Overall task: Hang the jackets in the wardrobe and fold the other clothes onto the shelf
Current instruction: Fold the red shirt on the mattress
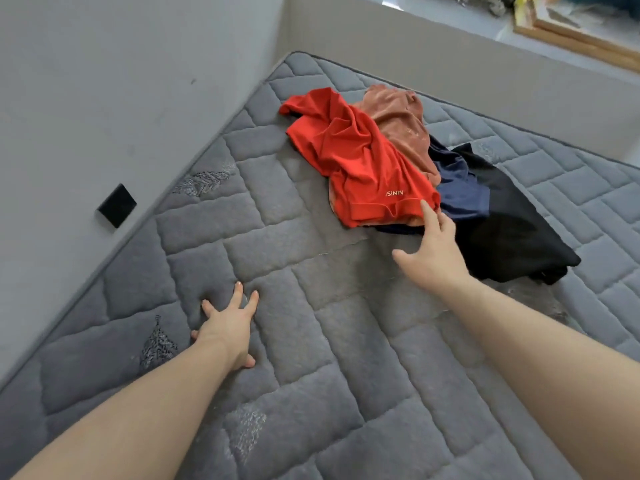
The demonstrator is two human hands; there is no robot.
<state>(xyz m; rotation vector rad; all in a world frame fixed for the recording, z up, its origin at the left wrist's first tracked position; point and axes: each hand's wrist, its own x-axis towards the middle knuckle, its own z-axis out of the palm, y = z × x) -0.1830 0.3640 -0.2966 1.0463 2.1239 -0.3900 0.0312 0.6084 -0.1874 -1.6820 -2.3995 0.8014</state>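
Your left hand (230,327) and right hand (434,252) are bare, forearms unsleeved; no rings, watch or gloves visible.

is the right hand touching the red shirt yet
Touching. In the head view, the right hand is open, and its index fingertip lies on the hem of the red shirt, with no mattress showing between them.

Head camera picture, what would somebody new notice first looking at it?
The bright red garment jumps out, lying crumpled on top of a pile with a pink garment, a navy garment and a black garment on the far right part of the grey mattress. The right hand reaches with straight fingers to the red hem, while the left hand presses flat on the mattress nearer the wall.
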